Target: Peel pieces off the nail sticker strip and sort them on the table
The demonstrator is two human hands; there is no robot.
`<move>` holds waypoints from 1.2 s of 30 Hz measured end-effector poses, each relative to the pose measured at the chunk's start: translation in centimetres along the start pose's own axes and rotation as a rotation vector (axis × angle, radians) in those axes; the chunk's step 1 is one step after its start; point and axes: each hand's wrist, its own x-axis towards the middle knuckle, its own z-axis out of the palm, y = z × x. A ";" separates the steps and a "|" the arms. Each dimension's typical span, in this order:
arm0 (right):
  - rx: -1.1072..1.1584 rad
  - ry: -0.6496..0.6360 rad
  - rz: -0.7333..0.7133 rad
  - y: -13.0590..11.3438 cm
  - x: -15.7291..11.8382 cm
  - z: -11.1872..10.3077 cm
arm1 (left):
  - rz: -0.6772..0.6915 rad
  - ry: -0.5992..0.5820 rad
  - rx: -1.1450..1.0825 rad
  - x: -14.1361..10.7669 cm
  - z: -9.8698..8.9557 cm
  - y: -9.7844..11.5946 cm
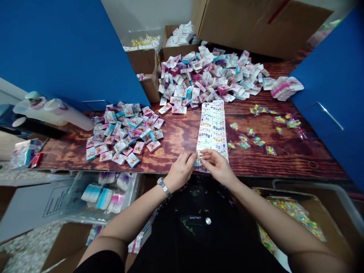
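Close to the table's front edge, my left hand (182, 170) and my right hand (217, 167) meet with fingers pinched together. A small pale thing (199, 154) shows between their fingertips, too small to make out. Under and beyond the hands lie long white sheets of round, coloured stickers (212, 127). Nearest on the right are small clear packets with yellow, green and blue contents (243, 144). To the left spreads a heap of small closed boxes (122, 132) in white, pink and blue with a hand picture.
Behind the sheets is a large pile of small boxes (210, 76), many with open flaps. Blue panels (65, 45) stand on both sides. Cartons (143, 60) are at the back. Below the table edge are a plastic bin (75, 204) and a box of packets (298, 216). Bottles (72, 113) lean at left.
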 end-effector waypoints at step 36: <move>-0.305 -0.156 -0.193 -2.8 1.7 0.2 | -0.132 0.150 -0.226 -0.7 -0.4 -0.3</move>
